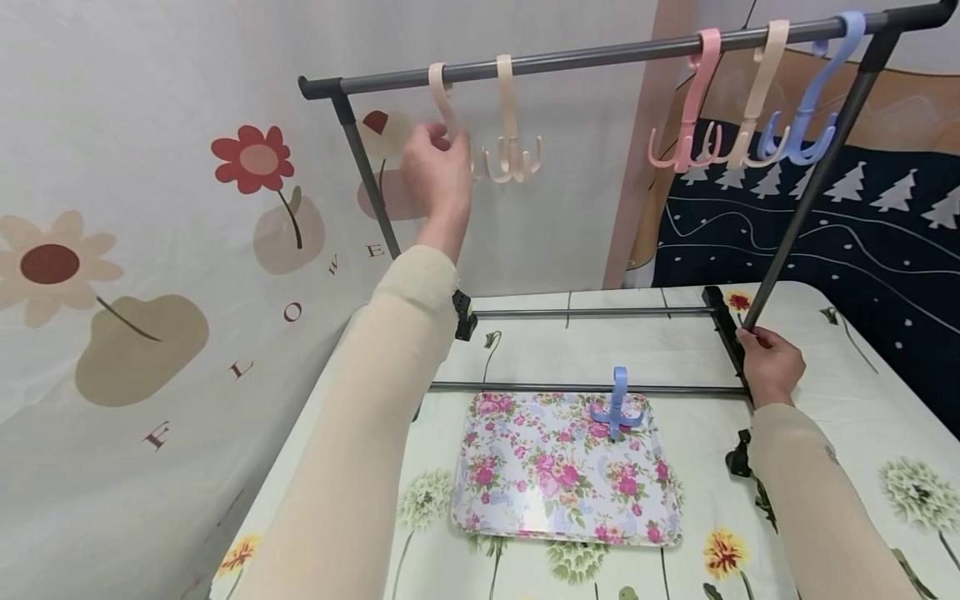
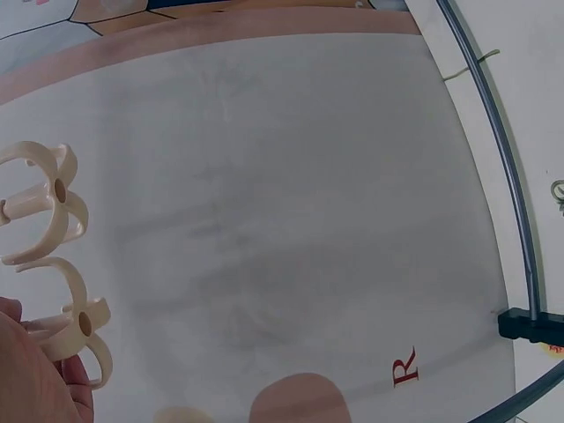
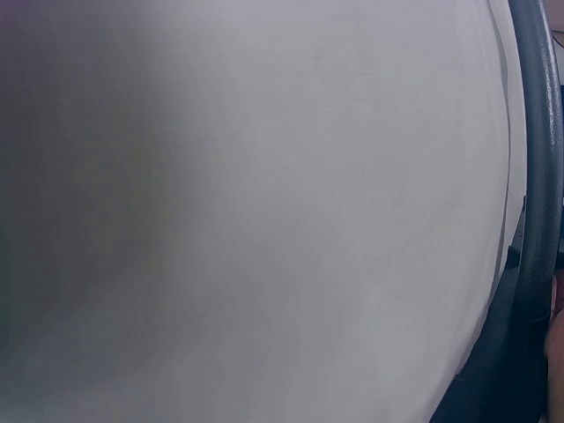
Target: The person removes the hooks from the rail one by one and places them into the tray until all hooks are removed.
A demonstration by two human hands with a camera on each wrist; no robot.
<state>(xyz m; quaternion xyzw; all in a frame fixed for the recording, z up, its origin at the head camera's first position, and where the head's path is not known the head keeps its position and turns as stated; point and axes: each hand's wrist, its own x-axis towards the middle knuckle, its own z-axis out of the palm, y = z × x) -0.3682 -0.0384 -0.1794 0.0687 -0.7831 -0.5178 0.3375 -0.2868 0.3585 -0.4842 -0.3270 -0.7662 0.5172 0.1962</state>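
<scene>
My left hand [image 1: 441, 171] pinches a beige four-prong hook [image 1: 437, 83] that hangs at the left end of the rack's top bar [image 1: 585, 58]. In the left wrist view the prongs of this hook [image 2: 85, 322] stick out past my fingers. Beside it hangs a second beige hook [image 1: 508, 108]. My right hand [image 1: 771, 365] grips the foot of the rack's right post [image 1: 810, 200]; only its edge enters the right wrist view. Near the bar's right end hang a pink hook [image 1: 697, 100], another beige hook [image 1: 757, 92] and a blue hook [image 1: 813, 92].
A floral tray [image 1: 555, 500] lies on the flower-print tablecloth [image 1: 847, 500], with a loose blue hook [image 1: 617, 404] on it. Lower rack bars [image 1: 540, 387] cross behind the tray. A printed curtain [image 1: 150, 125] hangs at the left and back.
</scene>
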